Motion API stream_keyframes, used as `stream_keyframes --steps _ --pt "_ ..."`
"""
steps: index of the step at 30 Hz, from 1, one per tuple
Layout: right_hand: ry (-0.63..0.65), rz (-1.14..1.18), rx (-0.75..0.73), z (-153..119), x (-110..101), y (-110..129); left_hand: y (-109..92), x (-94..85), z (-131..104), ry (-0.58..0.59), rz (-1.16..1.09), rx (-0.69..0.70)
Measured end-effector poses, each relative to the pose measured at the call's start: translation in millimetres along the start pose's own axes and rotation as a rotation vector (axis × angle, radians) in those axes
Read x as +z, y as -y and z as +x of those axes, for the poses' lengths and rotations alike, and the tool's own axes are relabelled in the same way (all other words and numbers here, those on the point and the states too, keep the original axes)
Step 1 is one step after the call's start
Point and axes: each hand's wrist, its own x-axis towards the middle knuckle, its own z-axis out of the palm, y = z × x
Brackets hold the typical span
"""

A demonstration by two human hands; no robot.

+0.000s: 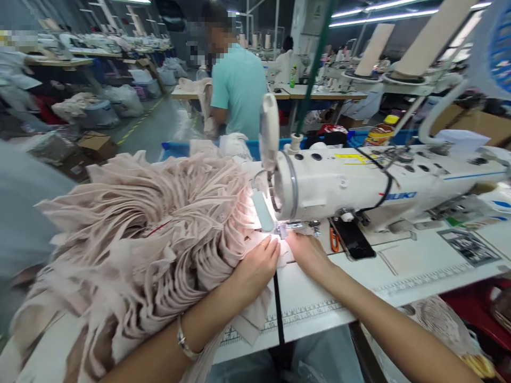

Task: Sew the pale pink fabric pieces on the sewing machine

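Observation:
My left hand (pixel 259 261), wearing a ring, has its fingers pressed together on a pale pink fabric piece (pixel 284 257) just left of the presser foot (pixel 281 231). Fingers closed and partly hidden, my right hand (pixel 309 254) grips the same fabric's right edge close to the foot. The white sewing machine (pixel 331 183) lights this spot, and a pale green plate (pixel 262 210) hangs by its needle area. A big bunched pile of pale pink fabric pieces (pixel 159 223) lies against my left forearm, spreading over the left of the table.
Right of the hands lie a black phone (pixel 353 238) and an orange clip tool (pixel 334 239). A measuring scale (pixel 319 311) runs along the table's front edge. Thread cones (pixel 374 50) stand behind the machine. A person in a teal shirt (pixel 241 88) stands beyond it.

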Motion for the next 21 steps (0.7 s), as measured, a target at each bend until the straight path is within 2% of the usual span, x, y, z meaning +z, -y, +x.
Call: stream_keyframes --steps 3,5,6,8,10,12,16,18,21 --pt "-0.066 0.038 -0.003 -3 11 3 4 2.3 3 -0.019 -0.176 -0.198" --pt "-0.110 0.056 0.006 -5 17 2 7 5.4 4 -0.123 -0.345 -0.331" --pt "-0.124 0.065 0.022 -6 19 1 7 7.1 3 -0.184 -0.435 -0.353" --pt "-0.141 0.096 0.054 -6 22 0 4 9.5 1 -0.278 -0.581 -0.277" --pt "-0.152 0.135 0.054 -5 23 -1 -2 10.2 -1 -0.282 -0.607 -0.135" --pt "-0.167 0.160 0.040 -5 25 -2 -7 8.8 -2 -0.221 -0.493 -0.049" --pt "-0.201 0.179 0.060 -4 28 -3 -13 1.6 -2 -0.082 -0.107 0.002" --pt "-0.206 0.190 0.060 -4 29 -2 -14 -1.5 -1 -0.050 0.026 0.033" --pt "-0.197 0.207 0.056 -4 26 -1 -15 -2.3 1 -0.043 0.110 0.034"
